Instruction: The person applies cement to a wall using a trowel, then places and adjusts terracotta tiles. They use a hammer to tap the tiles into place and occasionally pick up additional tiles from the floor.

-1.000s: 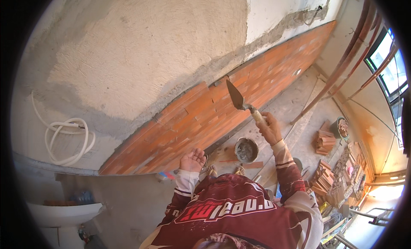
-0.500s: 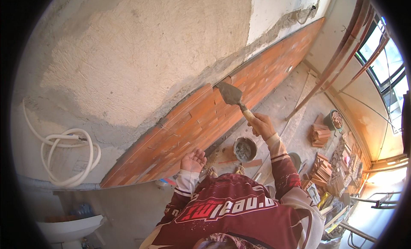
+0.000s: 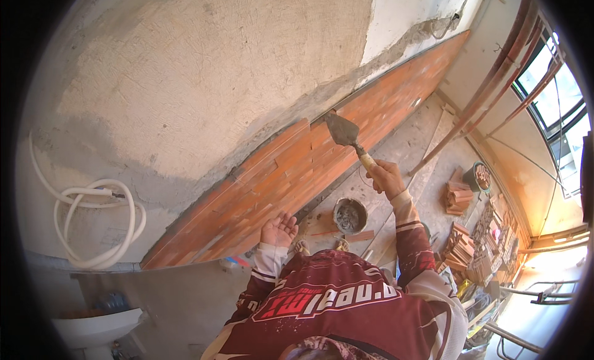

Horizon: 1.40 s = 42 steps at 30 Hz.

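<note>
My right hand (image 3: 387,178) is closed round the pale handle of a trowel (image 3: 343,131). The trowel's grey, mortar-stained blade is raised at the top edge of the orange brick-strip facing (image 3: 297,159) on the wall. From here I cannot tell whether the blade touches it. My left hand (image 3: 279,230) is open and holds nothing, its palm turned up and fingers loosely curled, close to the lower part of the facing. A round bucket of grey mortar (image 3: 350,216) stands on the floor between my hands, in front of my feet.
Bare plaster (image 3: 210,69) covers the wall above the bricks. A coiled white hose (image 3: 99,224) hangs at the left, above a white washbasin (image 3: 99,329). Stacks of brick strips (image 3: 458,196) and a bucket (image 3: 478,176) lie at the right, near slanting reddish poles (image 3: 476,106).
My right hand and the trowel have moved slightly right and down, drawing the blade back from the top edge of the facing. My left hand stays nearly still.
</note>
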{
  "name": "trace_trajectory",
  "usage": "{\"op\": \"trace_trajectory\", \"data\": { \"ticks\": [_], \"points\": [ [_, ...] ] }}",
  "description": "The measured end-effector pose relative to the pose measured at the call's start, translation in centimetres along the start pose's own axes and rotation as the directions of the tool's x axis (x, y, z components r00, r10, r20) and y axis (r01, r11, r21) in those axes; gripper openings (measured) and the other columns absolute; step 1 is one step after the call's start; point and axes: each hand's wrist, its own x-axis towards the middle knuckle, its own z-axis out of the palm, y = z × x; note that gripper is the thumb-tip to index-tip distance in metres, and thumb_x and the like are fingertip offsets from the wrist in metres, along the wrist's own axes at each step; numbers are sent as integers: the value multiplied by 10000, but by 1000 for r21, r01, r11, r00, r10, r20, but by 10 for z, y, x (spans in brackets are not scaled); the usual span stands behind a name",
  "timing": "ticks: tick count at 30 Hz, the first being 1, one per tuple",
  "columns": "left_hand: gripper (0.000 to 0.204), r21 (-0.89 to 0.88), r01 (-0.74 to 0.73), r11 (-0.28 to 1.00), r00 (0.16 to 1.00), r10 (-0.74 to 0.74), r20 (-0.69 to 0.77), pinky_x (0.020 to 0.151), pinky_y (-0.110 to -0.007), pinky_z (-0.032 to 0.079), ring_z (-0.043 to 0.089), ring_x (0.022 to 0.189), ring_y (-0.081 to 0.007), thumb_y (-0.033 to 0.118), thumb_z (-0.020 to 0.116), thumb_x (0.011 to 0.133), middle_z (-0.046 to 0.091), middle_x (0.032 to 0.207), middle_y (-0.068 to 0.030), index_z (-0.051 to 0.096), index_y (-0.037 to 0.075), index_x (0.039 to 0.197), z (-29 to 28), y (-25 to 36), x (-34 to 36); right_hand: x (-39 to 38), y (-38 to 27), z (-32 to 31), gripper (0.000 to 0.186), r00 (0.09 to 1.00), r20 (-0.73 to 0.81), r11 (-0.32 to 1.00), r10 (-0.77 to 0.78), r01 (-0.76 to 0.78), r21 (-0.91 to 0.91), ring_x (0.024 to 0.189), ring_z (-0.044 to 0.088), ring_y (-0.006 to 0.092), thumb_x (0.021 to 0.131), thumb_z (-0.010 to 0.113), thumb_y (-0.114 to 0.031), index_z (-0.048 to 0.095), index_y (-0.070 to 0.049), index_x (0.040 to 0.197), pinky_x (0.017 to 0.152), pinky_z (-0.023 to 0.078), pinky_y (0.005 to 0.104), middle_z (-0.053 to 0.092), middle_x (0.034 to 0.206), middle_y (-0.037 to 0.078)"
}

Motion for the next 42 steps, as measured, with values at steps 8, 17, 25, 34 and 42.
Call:
{"op": "trace_trajectory", "data": {
  "ticks": [8, 17, 25, 34, 42],
  "points": [
    [265, -7, -7, 1000, 998, 7, -61, 937, -449, 458, 580, 1070, -249, 218, 579, 884, 626, 1111, -41, 610, 85, 1111, 4, -9, -5, -3, -2, 8, 359, 999, 40, 989, -31, 36, -140, 482, 498, 77, 923, 572, -292, 675, 6, 1095, 409, 392, 240, 580, 749, 15],
    [292, -25, -35, 999, 997, 33, -77, 938, -450, 456, 576, 1072, -255, 194, 563, 881, 607, 1139, -51, 580, 68, 1144, 2, -14, -9, -1, 3, -6, 368, 999, -45, 981, -5, -4, -194, 492, 503, 71, 926, 576, -304, 673, -2, 1112, 408, 394, 235, 581, 749, 13],
    [305, -51, -39, 998, 998, 36, -51, 940, -452, 467, 577, 1065, -254, 187, 545, 880, 604, 1142, -62, 570, 54, 1152, 2, -20, -12, -2, 21, 1, 417, 978, -157, 986, -137, 120, -112, 499, 525, 85, 893, 636, -289, 641, 9, 1184, 459, 426, 261, 586, 712, 15],
    [291, -35, -26, 999, 997, 24, -72, 932, -447, 475, 594, 1051, -257, 192, 538, 871, 630, 1105, -56, 602, 67, 1126, -5, -23, -14, -3, 27, -15, 397, 862, -356, 914, -360, 250, -319, 516, 535, 94, 892, 637, -271, 626, 5, 1177, 481, 439, 267, 587, 704, 28],
    [284, 7, 48, 999, 998, -48, -46, 923, -454, 478, 605, 1045, -244, 213, 544, 878, 647, 1081, -41, 611, 78, 1118, -15, -24, -5, -34, 57, -14, 417, 910, -415, 999, 11, 3, 32, 498, 519, 95, 890, 628, -275, 595, 53, 1145, 410, 399, 251, 600, 776, 56]
  ]
}}
